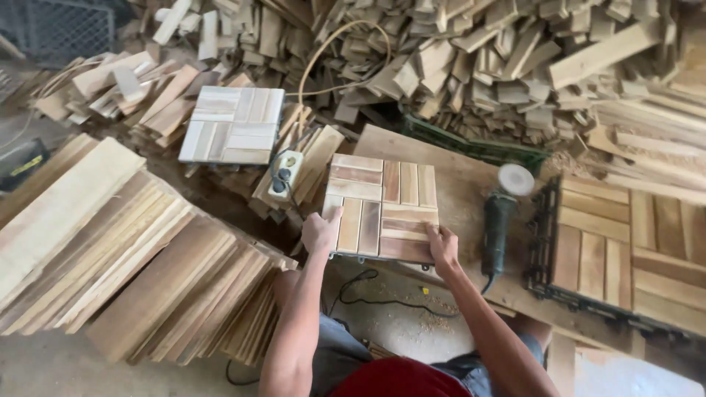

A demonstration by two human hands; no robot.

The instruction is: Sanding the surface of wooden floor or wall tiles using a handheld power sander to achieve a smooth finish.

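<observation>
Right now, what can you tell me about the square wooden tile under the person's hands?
The wooden tile is a square panel of short slats set in blocks that alternate between upright and crosswise, in mixed pale and reddish-brown wood. It lies flat, slat side up, on the workbench. The left hand presses its near left corner; the right hand rests on its near right corner. A dark underside edge shows along the near side. A green grinder lies just to its right, apart.

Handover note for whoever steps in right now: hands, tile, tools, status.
Left hand: flat on the near-left corner of the slatted wood tile, nothing gripped.
Right hand: on the tile's near-right edge.
Tile lies flat on the board, all slats in place.
Angle grinder lies untouched right of the tile; power strip to its left.
A paler tile sits behind; another tile at right.
</observation>
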